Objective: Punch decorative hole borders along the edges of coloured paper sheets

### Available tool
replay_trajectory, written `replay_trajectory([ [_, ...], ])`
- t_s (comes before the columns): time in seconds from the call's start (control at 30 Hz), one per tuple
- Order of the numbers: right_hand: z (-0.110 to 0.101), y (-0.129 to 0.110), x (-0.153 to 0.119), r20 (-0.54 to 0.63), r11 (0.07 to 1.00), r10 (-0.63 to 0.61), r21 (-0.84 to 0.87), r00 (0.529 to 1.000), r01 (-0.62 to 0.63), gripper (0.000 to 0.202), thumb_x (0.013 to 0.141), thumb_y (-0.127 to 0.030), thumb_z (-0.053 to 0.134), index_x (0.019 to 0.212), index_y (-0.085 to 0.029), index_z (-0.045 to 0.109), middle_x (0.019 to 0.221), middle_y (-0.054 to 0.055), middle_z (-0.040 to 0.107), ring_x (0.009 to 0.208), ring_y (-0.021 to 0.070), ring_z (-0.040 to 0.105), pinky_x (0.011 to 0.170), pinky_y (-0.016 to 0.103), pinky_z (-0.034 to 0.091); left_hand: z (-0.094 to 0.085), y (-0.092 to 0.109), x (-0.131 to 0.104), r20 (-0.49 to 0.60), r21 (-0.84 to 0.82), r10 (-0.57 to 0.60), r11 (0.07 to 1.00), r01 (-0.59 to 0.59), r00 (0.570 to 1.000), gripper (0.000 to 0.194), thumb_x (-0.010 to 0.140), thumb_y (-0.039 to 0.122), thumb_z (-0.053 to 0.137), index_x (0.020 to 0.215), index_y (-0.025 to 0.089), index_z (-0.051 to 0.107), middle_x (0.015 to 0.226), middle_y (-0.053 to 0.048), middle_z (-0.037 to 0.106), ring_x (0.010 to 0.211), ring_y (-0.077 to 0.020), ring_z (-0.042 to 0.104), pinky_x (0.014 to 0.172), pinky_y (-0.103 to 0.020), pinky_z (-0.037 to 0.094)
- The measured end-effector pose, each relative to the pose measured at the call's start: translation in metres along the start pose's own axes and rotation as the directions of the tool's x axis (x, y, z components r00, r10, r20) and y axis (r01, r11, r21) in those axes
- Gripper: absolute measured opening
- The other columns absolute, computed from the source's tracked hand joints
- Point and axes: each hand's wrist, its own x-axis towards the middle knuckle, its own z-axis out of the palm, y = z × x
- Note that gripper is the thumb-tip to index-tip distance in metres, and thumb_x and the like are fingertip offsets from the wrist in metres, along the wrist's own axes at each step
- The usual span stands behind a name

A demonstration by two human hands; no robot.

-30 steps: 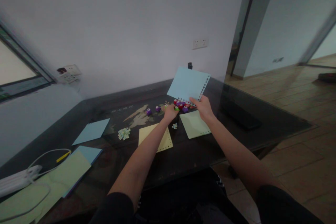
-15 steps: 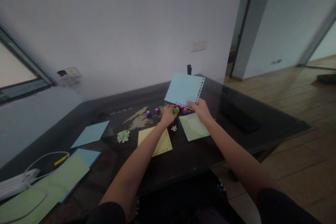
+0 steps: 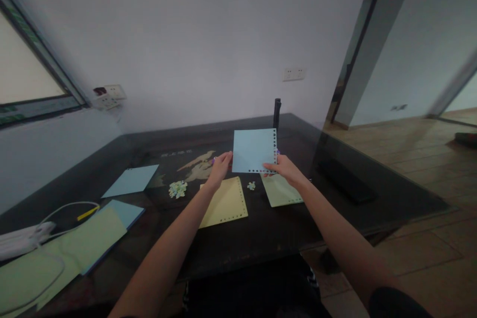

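My right hand (image 3: 286,169) pinches the lower right corner of a light blue square sheet (image 3: 254,150) with punched holes along two edges, thumb on top. The sheet is raised above the table. At its left edge is my left hand (image 3: 221,165), fingers drawn together; what they hold, if anything, is hidden. A bit of a purple toy (image 3: 213,161) shows behind that hand. Below the hands lie a yellow punched sheet (image 3: 225,201) and a pale green punched sheet (image 3: 281,190). Between these is a small cluster of puzzle pieces (image 3: 251,186).
A pile of puzzle pieces (image 3: 178,189) lies left of the yellow sheet. Farther left are another blue sheet (image 3: 131,181), green sheets (image 3: 93,236) and a white power strip (image 3: 24,242) with a cable. A black slab (image 3: 346,179) rests at the right; a black post (image 3: 277,113) stands behind.
The blue sheet has come lower and turned more level, now covering most of the small colored toys. My left hand has moved from those toys to the sheet's left edge.
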Motion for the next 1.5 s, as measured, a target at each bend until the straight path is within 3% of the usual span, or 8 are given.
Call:
replay_trajectory([
  [0.2,-0.001,-0.004,-0.001,0.034,1.000,0.030,-0.009,0.999,-0.030,0.022,0.061,-0.025,0.078,0.076,-0.012,0.067,0.070,0.005,0.071,0.060,0.0166,0.064,0.060,0.030,0.054,0.001,0.004,-0.004,-0.011,0.059,0.083,0.995,-0.082,0.996,0.031,0.071,0.045,0.063,0.077,0.015,0.062,0.072,-0.001,0.063,0.066,-0.0114,0.055,0.060,-0.021,0.043],
  [0.4,-0.021,0.001,0.009,-0.229,0.997,-0.083,-0.018,0.970,0.081,0.034,0.063,-0.038,0.072,0.085,-0.013,0.066,0.076,0.006,0.070,0.060,0.0145,0.061,0.056,0.027,0.049,0.008,0.008,-0.009,0.056,0.051,0.058,0.997,-0.061,0.997,0.025,0.074,0.038,0.060,0.078,0.014,0.063,0.072,-0.002,0.064,0.067,-0.0123,0.055,0.062,-0.023,0.044],
  [0.57,-0.044,0.001,0.013,-0.356,0.937,-0.233,-0.331,0.905,0.111,0.022,0.065,-0.030,0.066,0.080,-0.014,0.066,0.072,0.005,0.068,0.060,0.0158,0.059,0.055,0.027,0.046,0.025,0.011,-0.020,0.132,0.067,0.037,0.997,-0.046,0.991,0.023,0.078,0.034,0.056,0.074,0.014,0.064,0.068,-0.002,0.062,0.063,-0.0123,0.056,0.064,-0.026,0.047],
  [0.7,-0.057,-0.006,0.008,-0.346,0.838,-0.277,-0.544,0.896,0.049,0.023,0.065,-0.022,0.066,0.087,-0.014,0.067,0.066,0.003,0.065,0.060,0.0168,0.060,0.059,0.028,0.045,0.038,0.019,-0.029,0.143,0.039,0.004,0.999,-0.009,0.990,0.011,0.077,0.024,0.059,0.082,0.014,0.060,0.063,0.001,0.059,0.057,-0.0105,0.056,0.060,-0.024,0.046],
  [0.87,-0.069,-0.013,-0.005,-0.337,0.746,-0.279,-0.665,0.899,-0.018,0.030,0.067,-0.019,0.067,0.097,-0.015,0.067,0.066,0.002,0.065,0.059,0.0159,0.059,0.059,0.027,0.044,0.057,0.026,-0.033,0.097,-0.024,-0.047,0.998,0.049,0.994,0.024,0.076,0.014,0.060,0.095,0.017,0.046,0.060,0.005,0.058,0.053,-0.0097,0.057,0.055,-0.022,0.046],
  [1.03,-0.082,0.000,-0.018,-0.329,0.694,-0.218,-0.714,0.919,-0.091,0.036,0.066,-0.017,0.068,0.102,-0.016,0.065,0.062,-0.001,0.062,0.057,0.0144,0.057,0.057,0.026,0.042,0.074,0.021,-0.039,0.190,0.180,-0.023,0.984,-0.012,0.982,0.016,0.075,0.013,0.060,0.081,0.019,0.046,0.060,0.004,0.059,0.053,-0.0108,0.059,0.057,-0.023,0.045],
  [1.23,-0.087,0.022,-0.024,-0.271,0.760,-0.074,-0.638,0.960,-0.122,0.047,0.067,-0.014,0.065,0.114,-0.017,0.059,0.056,-0.006,0.057,0.052,0.0122,0.055,0.052,0.023,0.042,0.082,0.008,-0.054,0.239,0.492,0.058,0.853,-0.173,0.969,0.009,0.077,0.016,0.057,0.084,0.020,0.055,0.068,0.002,0.064,0.066,-0.0130,0.061,0.064,-0.024,0.043],
  [1.5,-0.089,0.026,-0.021,-0.227,0.668,-0.056,-0.732,0.972,-0.133,0.046,0.066,-0.012,0.066,0.111,-0.020,0.063,0.059,-0.005,0.058,0.054,0.0119,0.055,0.053,0.022,0.040,0.083,0.009,-0.060,0.292,0.585,0.038,0.783,-0.210,0.956,0.011,0.078,0.019,0.055,0.088,0.022,0.057,0.074,-0.001,0.067,0.070,-0.0176,0.062,0.064,-0.026,0.042],
])
